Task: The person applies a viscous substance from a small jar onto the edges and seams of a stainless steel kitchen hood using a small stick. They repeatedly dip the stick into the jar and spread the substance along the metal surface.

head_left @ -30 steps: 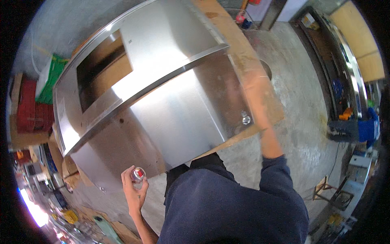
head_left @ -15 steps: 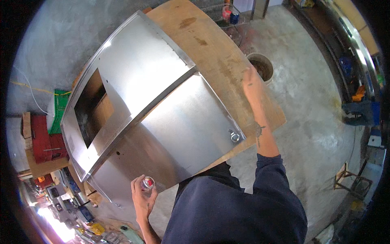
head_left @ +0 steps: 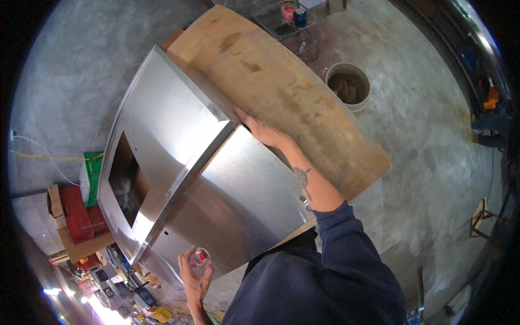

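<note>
A large sheet-metal cabinet [head_left: 161, 116] lies on a brown board; a rectangular opening shows in one panel and a metal latch [head_left: 305, 203] sits near the near right corner. Over the cabinet's near edge, my left hand [head_left: 196, 277] is closed around a small clear cup [head_left: 200, 257] with red bits and other small items inside. My right hand [head_left: 262, 131] reaches across the near panel to the cabinet's right side. Its fingers are drawn together against the metal by the panel corner, with the tips partly hidden. Whatever they hold, if anything, cannot be made out.
The worn wooden board [head_left: 281, 92] extends right of the cabinet. Beyond it a bucket [head_left: 348, 86] stands on the concrete floor, near a wire rack [head_left: 273, 24] with red and blue containers. At left are a green crate [head_left: 93, 176], red boxes [head_left: 78, 214] and clutter.
My right hand has come from over the board, near the bucket, leftward to the cabinet's side. The left hand keeps the cup. The view has shifted, so the cabinet sits lower.
</note>
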Demonstrator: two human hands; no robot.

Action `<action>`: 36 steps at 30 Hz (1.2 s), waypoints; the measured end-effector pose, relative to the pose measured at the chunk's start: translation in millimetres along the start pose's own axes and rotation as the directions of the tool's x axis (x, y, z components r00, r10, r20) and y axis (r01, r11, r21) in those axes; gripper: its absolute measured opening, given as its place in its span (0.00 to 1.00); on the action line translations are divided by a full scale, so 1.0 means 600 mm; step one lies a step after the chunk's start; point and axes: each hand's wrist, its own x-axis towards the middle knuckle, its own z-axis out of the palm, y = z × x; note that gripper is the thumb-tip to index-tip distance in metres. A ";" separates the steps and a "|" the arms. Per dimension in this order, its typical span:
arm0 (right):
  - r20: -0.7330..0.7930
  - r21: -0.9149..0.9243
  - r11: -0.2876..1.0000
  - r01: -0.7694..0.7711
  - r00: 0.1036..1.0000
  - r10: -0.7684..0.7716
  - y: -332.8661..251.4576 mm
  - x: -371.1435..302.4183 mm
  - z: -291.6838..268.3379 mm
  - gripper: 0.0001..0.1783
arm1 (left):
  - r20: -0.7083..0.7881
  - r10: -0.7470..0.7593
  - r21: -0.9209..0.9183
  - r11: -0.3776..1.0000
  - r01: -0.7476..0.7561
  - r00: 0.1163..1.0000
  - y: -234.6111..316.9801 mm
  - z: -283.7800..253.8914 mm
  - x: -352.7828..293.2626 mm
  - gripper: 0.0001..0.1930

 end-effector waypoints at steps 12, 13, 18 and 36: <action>-0.273 0.551 0.694 0.463 0.886 -0.375 -0.256 0.053 -0.005 0.40 | -0.081 -0.032 -0.155 0.988 0.019 0.996 -0.033 0.042 -0.074 0.32; -0.206 0.463 0.787 0.408 0.913 -0.352 -0.232 0.068 -0.014 0.40 | -0.122 -0.024 -0.175 0.985 0.002 0.992 -0.039 0.039 -0.078 0.32; -0.265 0.009 0.947 -0.321 0.913 0.312 -0.031 0.041 -0.015 0.34 | -0.209 -0.082 -0.316 0.949 0.012 0.975 -0.132 0.052 -0.183 0.32; 0.580 -0.252 0.967 -0.037 0.794 0.181 -0.084 -0.459 0.884 0.28 | -0.501 -0.628 -0.670 0.717 0.192 0.596 -0.502 0.105 -0.622 0.32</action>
